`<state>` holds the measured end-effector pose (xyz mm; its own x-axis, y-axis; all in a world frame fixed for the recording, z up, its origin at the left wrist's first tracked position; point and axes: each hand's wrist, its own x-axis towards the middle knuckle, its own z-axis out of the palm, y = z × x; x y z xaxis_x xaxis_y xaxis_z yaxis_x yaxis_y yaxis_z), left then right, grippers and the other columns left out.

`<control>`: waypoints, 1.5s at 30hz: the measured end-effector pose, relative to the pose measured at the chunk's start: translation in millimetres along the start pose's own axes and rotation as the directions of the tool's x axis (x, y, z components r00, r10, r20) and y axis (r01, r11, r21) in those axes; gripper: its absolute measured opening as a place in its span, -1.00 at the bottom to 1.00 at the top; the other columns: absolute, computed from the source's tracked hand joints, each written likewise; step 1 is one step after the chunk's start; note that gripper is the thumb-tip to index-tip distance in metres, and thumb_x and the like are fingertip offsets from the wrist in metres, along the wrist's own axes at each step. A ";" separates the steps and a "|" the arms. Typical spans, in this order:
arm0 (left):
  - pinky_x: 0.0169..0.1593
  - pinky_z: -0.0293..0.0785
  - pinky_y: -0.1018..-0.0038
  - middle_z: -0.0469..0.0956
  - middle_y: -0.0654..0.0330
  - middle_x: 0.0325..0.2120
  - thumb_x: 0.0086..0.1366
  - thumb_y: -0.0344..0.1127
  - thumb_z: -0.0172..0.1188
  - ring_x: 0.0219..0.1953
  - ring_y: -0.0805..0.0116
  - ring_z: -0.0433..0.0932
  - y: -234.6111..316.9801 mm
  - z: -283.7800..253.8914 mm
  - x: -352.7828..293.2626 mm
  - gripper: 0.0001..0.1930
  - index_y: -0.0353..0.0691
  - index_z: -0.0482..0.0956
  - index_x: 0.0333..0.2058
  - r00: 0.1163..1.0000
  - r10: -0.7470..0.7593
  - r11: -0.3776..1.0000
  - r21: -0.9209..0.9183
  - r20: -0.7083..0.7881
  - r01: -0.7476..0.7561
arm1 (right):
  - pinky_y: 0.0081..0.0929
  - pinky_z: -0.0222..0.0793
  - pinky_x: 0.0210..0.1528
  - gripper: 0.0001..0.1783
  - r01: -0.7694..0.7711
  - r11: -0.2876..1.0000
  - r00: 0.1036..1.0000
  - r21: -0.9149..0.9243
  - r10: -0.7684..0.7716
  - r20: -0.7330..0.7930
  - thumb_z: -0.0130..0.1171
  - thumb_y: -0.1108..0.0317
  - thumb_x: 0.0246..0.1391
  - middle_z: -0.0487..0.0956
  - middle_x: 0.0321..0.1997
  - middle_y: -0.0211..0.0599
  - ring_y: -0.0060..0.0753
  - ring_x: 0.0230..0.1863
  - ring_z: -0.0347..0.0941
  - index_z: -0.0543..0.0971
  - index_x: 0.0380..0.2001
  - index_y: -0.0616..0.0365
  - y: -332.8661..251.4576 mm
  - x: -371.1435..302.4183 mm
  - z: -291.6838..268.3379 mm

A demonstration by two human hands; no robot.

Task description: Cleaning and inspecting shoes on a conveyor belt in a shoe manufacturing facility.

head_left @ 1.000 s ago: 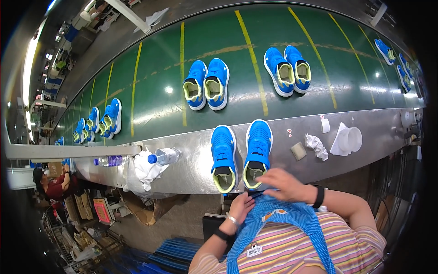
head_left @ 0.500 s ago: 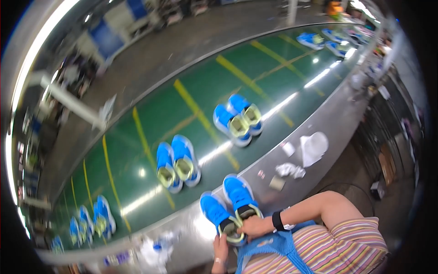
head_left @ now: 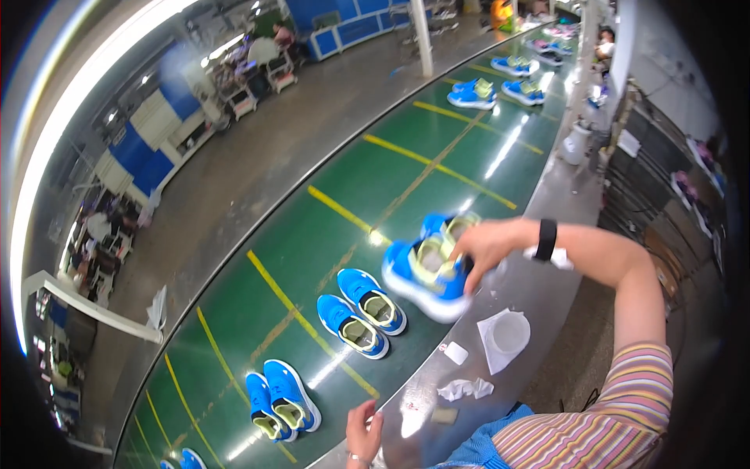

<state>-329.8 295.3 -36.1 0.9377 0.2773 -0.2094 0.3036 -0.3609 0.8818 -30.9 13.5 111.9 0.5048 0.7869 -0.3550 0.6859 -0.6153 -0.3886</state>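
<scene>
My right hand [head_left: 494, 248] reaches over the green belt and grips a blue sneaker [head_left: 422, 266] by its heel, tilted, with its white sole toward me. A second blue sneaker [head_left: 447, 225] is close behind it, partly hidden; I cannot tell whether the hand holds that one too. Low in the view, my left hand [head_left: 363, 434] hovers near the belt's near edge, fingers apart and holding nothing. A pair of blue sneakers with dark inner collars [head_left: 361, 313] rests on the belt between the hands. Another blue pair [head_left: 283, 400] lies nearer and further left.
The green conveyor belt [head_left: 328, 227] with yellow lines curves away to the far right, carrying more sneakers [head_left: 512, 78]. On its metal rim [head_left: 539, 234] lie white paper with a round clear piece [head_left: 508, 340], a white card [head_left: 453, 353], crumpled tissue [head_left: 466, 389] and a beige block [head_left: 444, 416].
Both hands have let go of the dark-collared pair at the near rim; it now sits on the belt. My right hand has reached out and taken another sneaker. The view has swung right.
</scene>
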 end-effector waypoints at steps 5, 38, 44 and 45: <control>-0.12 0.33 0.35 0.35 0.00 -0.29 -0.03 -0.32 0.19 -0.23 0.08 0.36 48.1 41.5 72.8 -0.55 -0.13 0.39 -0.08 0.992 0.127 0.879 0.466 -0.019 -0.104 | -0.28 0.36 -0.31 -0.50 -0.259 0.922 0.959 -0.287 0.211 -0.188 0.32 -0.01 -0.50 0.53 -0.51 -0.13 -0.08 -0.40 0.46 0.56 -0.44 0.07 184.3 32.2 -47.9; -0.26 0.23 0.27 0.34 0.12 -0.52 -0.23 -0.14 0.33 -0.36 0.15 0.35 -29.2 43.2 -175.9 -0.69 -0.03 0.49 -0.45 0.967 -0.132 0.627 0.737 -0.220 0.253 | -0.35 0.26 -0.09 -0.62 0.570 0.690 0.768 0.447 -0.641 0.010 0.19 0.36 -0.16 0.36 -0.19 -0.15 -0.07 -0.14 0.31 0.41 -0.21 0.21 -97.4 -3.2 144.9; -0.14 0.22 0.23 0.32 0.02 -0.29 -0.15 -0.25 0.30 -0.20 0.06 0.31 -60.4 29.5 -220.4 -0.41 -0.22 0.32 -0.09 0.924 0.011 0.844 0.499 -0.382 0.196 | -0.30 0.21 -0.03 -0.28 0.269 0.800 0.937 0.536 -0.347 0.047 0.24 0.17 -0.19 0.32 -0.14 0.00 -0.03 -0.07 0.27 0.21 0.03 0.20 -193.0 -19.4 315.5; -0.13 0.21 0.23 0.33 0.01 -0.28 -0.15 -0.27 0.30 -0.19 0.04 0.30 -65.4 24.2 -226.1 -0.38 -0.29 0.29 -0.07 0.851 0.080 0.874 0.447 -0.520 0.190 | -0.30 0.20 -0.02 -0.19 0.257 0.760 0.962 0.597 -0.260 -0.082 0.27 0.14 -0.22 0.31 -0.14 0.04 -0.03 -0.06 0.26 0.16 0.08 0.20 -204.0 -15.2 338.6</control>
<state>-557.6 234.7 -56.7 0.7343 0.6695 0.1122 0.5194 -0.6605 0.5422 -356.1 111.0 -91.3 0.3502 0.9210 -0.1703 0.3375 -0.2937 -0.8943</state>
